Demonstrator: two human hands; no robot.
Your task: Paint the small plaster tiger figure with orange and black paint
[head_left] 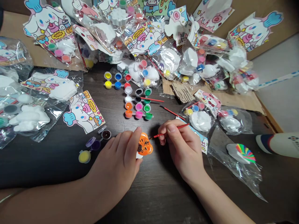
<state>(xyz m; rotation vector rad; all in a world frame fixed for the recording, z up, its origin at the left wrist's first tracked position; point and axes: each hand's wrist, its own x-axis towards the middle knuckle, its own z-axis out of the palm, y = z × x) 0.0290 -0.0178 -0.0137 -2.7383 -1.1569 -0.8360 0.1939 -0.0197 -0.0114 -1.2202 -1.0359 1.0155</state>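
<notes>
Between the fingers of my left hand is a small plaster tiger figurine, its head painted orange with black stripes and a dark muzzle. White shows at its lower edge, and my fingers hide the rest of it. My right hand pinches a thin red paintbrush, its tip at or very near the tiger's right side; I cannot tell whether they touch. Beyond the hands stand open paint pots in several colours. A second red brush lies on the table, and a third rests on the black pot.
Bagged white plaster figures with cartoon cards are heaped along the back. More bags lie at left. Open yellow, purple and dark pots sit by my left wrist. At right are a rainbow-striped piece on plastic and a white cup.
</notes>
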